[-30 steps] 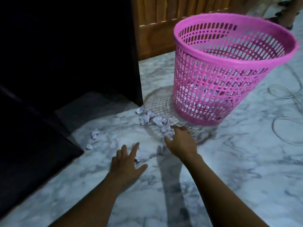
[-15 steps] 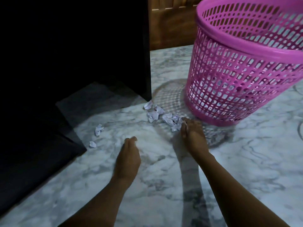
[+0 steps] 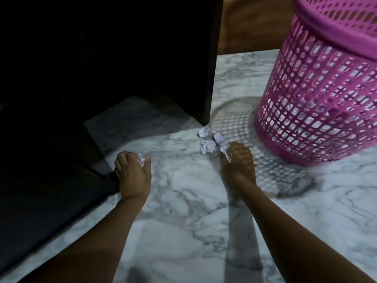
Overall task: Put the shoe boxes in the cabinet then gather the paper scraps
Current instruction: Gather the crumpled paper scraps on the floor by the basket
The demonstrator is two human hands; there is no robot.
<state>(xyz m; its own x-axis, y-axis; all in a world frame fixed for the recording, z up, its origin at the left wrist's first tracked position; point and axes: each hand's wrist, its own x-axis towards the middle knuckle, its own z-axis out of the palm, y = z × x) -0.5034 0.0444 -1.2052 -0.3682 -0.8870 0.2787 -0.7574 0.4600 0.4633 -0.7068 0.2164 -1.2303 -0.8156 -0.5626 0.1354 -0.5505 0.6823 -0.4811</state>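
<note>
Since a moment ago the left hand (image 3: 133,176) has slid further away from the pink basket (image 3: 318,94), out to the corner of the dark cabinet door, and it now has a crumpled scrap (image 3: 141,158) tucked under its curled fingers, with the thumb sticking out on the basket side. The right hand (image 3: 238,162) has stayed where it was, just in front of the basket's foot, lying in the lattice shadow the basket throws on the marble floor (image 3: 183,221). Its fingers are bent down over the near edge of the little heap of paper scraps (image 3: 210,142), and a bit of white paper shows pinched at its fingertips. The rest of the heap lies loose on the floor just left of the basket, between it and the lower corner of the black cabinet (image 3: 102,48), close to both but touching neither as far as I can see. Through the basket's mesh some pale bits show at the bottom. Behind the basket stands a brown wooden panel (image 3: 244,27).
</note>
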